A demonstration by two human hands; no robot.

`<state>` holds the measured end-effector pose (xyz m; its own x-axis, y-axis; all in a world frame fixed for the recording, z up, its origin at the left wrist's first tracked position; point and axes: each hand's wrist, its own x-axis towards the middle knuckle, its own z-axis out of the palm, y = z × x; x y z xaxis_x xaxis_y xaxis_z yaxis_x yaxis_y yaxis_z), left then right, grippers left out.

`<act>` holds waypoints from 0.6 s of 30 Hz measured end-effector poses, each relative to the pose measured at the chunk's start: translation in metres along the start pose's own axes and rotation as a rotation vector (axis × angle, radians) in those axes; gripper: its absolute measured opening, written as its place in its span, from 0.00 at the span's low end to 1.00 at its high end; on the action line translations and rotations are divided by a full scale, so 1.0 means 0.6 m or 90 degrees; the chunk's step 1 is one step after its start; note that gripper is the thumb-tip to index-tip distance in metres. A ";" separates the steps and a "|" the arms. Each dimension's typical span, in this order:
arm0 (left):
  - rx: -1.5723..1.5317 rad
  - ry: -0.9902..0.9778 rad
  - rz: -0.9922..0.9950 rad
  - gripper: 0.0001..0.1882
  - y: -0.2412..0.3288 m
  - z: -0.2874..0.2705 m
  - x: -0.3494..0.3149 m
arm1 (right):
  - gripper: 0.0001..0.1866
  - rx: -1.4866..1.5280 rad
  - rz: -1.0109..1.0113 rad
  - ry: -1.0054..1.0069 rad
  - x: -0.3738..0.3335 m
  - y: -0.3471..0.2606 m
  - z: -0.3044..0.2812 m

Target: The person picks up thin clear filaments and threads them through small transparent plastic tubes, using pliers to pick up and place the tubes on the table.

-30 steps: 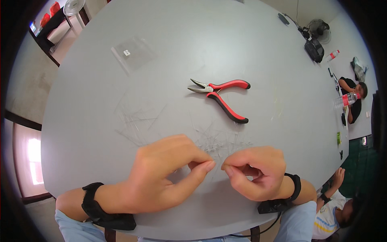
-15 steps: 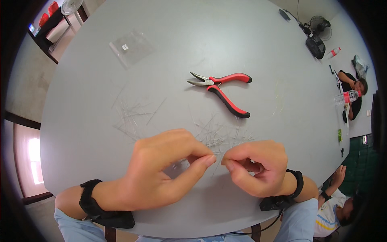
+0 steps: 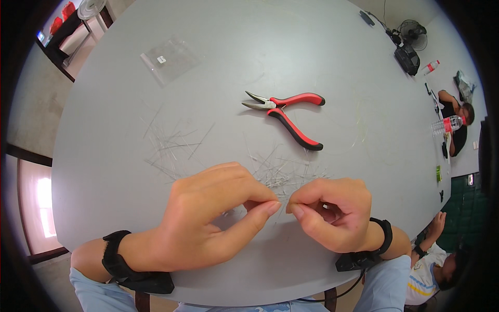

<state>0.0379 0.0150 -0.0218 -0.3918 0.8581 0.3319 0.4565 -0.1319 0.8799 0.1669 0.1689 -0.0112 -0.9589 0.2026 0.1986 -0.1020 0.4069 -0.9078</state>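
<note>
on the table (image 3: 104, 208), pliers (image 3: 283, 122) lie behind scattered wires (image 3: 275, 178).

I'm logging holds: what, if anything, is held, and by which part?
Cannot tell: the left hand and right hand both pinch thumb to finger, but anything in either grip is hidden or too fine to see. The pliers lie unheld.

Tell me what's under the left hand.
Through the gap in the left hand's pinch, the grey table shows, with a few small silvery pieces on it. The hand covers the rest, so whether more lie beneath cannot be seen.
</note>
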 end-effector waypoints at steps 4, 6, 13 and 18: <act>0.005 0.001 0.005 0.04 -0.001 -0.001 0.000 | 0.03 0.012 0.014 -0.002 0.000 -0.001 -0.001; 0.005 0.004 0.007 0.04 -0.001 -0.001 0.000 | 0.03 0.019 0.016 -0.001 -0.001 0.000 0.000; 0.006 0.014 0.019 0.05 -0.003 0.000 0.000 | 0.03 0.047 0.037 -0.005 -0.001 -0.001 0.000; 0.008 0.015 0.028 0.05 -0.003 0.000 0.001 | 0.03 0.097 0.083 0.001 -0.007 0.004 0.003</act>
<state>0.0372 0.0157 -0.0231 -0.3895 0.8401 0.3774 0.4838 -0.1620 0.8601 0.1701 0.1676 -0.0145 -0.9662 0.2462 0.0763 -0.0161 0.2377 -0.9712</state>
